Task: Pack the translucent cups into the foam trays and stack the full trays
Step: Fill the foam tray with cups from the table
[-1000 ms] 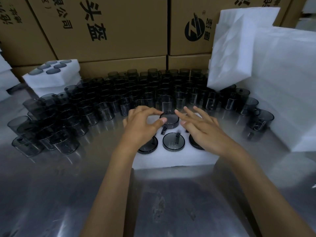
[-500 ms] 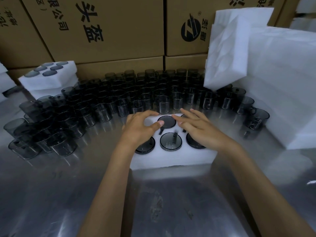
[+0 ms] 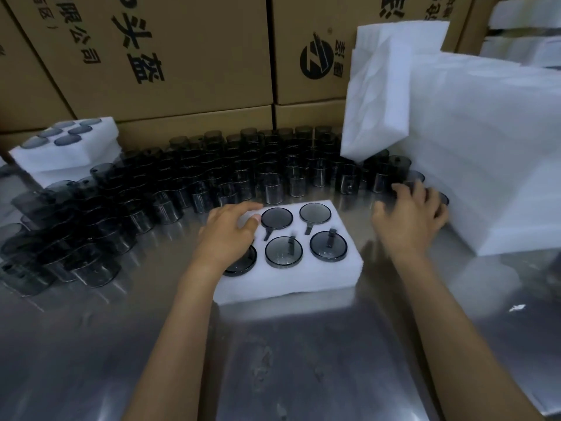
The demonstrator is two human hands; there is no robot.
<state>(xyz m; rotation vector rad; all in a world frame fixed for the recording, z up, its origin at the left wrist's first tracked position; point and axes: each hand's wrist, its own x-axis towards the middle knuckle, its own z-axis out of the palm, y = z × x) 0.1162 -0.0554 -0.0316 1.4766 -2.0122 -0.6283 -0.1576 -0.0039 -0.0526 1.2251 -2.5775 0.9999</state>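
A white foam tray (image 3: pixel 291 284) lies on the steel table in front of me. Dark translucent cups sit in its holes, such as the back middle cup (image 3: pixel 277 218) and the front right cup (image 3: pixel 328 246). My left hand (image 3: pixel 226 237) rests palm down on the tray's left side, holding nothing; it hides the back-left hole and part of the front-left cup (image 3: pixel 243 264). My right hand (image 3: pixel 408 218) is to the right of the tray, its fingers curled over loose cups (image 3: pixel 379 180) beside the foam stack. Whether it grips one is unclear.
Several rows of loose cups (image 3: pixel 212 177) cover the table behind and left of the tray. A filled tray (image 3: pixel 65 147) sits on more foam at back left. A tall stack of foam trays (image 3: pixel 485 147) stands at right. Cardboard boxes (image 3: pixel 182 56) wall off the back.
My right hand has left the tray and swung right to the loose cups by the foam stack. The back middle cup now sits fully in its hole. My left hand stays on the tray.
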